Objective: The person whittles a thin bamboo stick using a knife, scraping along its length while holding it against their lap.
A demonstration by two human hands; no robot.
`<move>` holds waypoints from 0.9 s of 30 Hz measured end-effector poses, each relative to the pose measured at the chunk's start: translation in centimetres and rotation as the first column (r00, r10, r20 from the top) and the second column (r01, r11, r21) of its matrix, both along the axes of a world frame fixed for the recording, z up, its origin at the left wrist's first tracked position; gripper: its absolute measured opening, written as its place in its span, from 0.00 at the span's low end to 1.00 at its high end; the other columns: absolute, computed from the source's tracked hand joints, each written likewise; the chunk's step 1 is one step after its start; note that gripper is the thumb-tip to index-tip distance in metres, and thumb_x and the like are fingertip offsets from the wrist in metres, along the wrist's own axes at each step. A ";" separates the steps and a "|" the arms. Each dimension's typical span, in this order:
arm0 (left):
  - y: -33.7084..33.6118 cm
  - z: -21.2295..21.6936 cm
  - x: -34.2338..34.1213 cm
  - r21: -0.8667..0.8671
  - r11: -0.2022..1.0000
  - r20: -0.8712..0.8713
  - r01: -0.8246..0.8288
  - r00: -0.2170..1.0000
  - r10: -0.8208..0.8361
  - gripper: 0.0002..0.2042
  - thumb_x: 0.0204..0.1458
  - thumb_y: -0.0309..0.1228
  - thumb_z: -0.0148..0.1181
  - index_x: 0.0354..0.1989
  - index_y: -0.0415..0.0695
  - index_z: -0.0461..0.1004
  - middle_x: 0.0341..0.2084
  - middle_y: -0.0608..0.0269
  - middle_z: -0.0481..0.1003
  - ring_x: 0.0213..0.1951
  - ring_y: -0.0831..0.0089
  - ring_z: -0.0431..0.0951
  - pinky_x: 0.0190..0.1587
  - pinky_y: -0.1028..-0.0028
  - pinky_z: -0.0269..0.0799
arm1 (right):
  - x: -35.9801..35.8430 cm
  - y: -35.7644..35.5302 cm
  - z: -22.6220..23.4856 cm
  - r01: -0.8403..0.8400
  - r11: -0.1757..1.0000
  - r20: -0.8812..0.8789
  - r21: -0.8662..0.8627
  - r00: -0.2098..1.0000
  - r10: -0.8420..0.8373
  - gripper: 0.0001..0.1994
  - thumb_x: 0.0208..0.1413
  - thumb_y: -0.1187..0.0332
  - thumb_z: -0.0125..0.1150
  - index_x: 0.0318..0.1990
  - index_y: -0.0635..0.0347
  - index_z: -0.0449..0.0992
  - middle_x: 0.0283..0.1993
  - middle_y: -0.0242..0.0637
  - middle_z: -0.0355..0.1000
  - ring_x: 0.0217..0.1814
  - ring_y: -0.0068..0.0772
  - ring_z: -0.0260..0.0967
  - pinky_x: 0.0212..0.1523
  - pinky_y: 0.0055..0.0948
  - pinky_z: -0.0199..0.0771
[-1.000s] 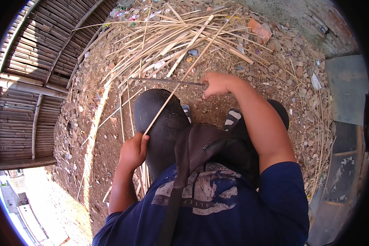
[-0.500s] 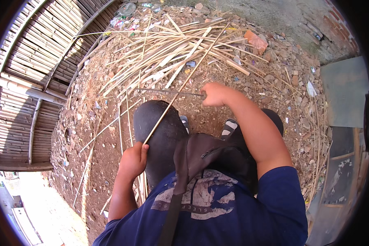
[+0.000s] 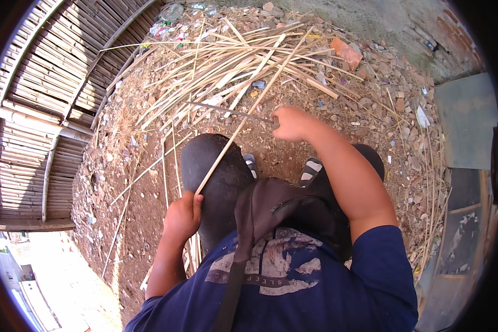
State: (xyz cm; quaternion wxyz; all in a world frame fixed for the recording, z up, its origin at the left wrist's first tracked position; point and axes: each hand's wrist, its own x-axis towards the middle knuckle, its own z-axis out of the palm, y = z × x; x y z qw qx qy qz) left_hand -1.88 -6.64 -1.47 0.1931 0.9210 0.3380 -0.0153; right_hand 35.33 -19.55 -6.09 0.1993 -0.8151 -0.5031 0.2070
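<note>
My left hand [image 3: 182, 217] is closed around the lower end of a long, thin bamboo strip [image 3: 221, 157], with the thumb lying along it. From there the strip slants up and away to the right, past my left knee, its far end over a pile of split bamboo [image 3: 243, 61]. My right hand [image 3: 291, 123] is closed on the handle of a long-bladed knife [image 3: 218, 109]. Its dark, narrow blade points left and crosses the strip just beyond my knees. Whether the edge bites into the strip cannot be made out.
Loose strips lie on the dirt at my left, some beside my left thigh [image 3: 210, 166]. A broken orange brick [image 3: 346, 53], rubble and litter lie around the pile. A slatted bamboo wall [image 3: 44, 72] stands left; a grey-green panel [image 3: 467, 122] stands right.
The knife's blade has tilted, its tip rising away from me, and my right hand has shifted slightly farther away. The strip shows a broader face than before. My left hand has barely moved.
</note>
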 end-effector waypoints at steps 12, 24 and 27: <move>0.6 -0.5 -1.1 -0.015 0.999 0.029 0.028 0.999 -0.027 0.17 0.68 0.42 0.49 0.34 0.39 0.68 0.27 0.35 0.76 0.34 0.33 0.76 0.36 0.43 0.69 | -3.9 1.1 4.1 -0.135 0.974 -0.013 -0.185 0.991 0.135 0.30 0.41 0.61 0.68 0.55 0.64 0.80 0.46 0.57 0.79 0.51 0.52 0.79 0.52 0.44 0.79; 0.0 -0.6 -0.8 0.033 0.998 0.048 0.057 0.997 -0.058 0.15 0.68 0.41 0.49 0.35 0.41 0.67 0.26 0.37 0.76 0.33 0.33 0.76 0.35 0.42 0.69 | -2.5 0.5 2.5 -0.118 0.972 -0.048 -0.202 0.993 0.111 0.26 0.43 0.60 0.64 0.52 0.61 0.81 0.50 0.55 0.79 0.54 0.52 0.77 0.55 0.44 0.77; 0.1 -0.2 0.7 -0.003 0.998 0.035 0.057 0.998 -0.057 0.16 0.69 0.41 0.49 0.35 0.40 0.68 0.26 0.37 0.76 0.33 0.33 0.76 0.36 0.42 0.69 | 0.8 0.2 -0.3 -0.099 0.961 -0.084 -0.259 0.993 0.080 0.28 0.43 0.61 0.65 0.54 0.62 0.80 0.51 0.56 0.78 0.55 0.52 0.77 0.56 0.45 0.76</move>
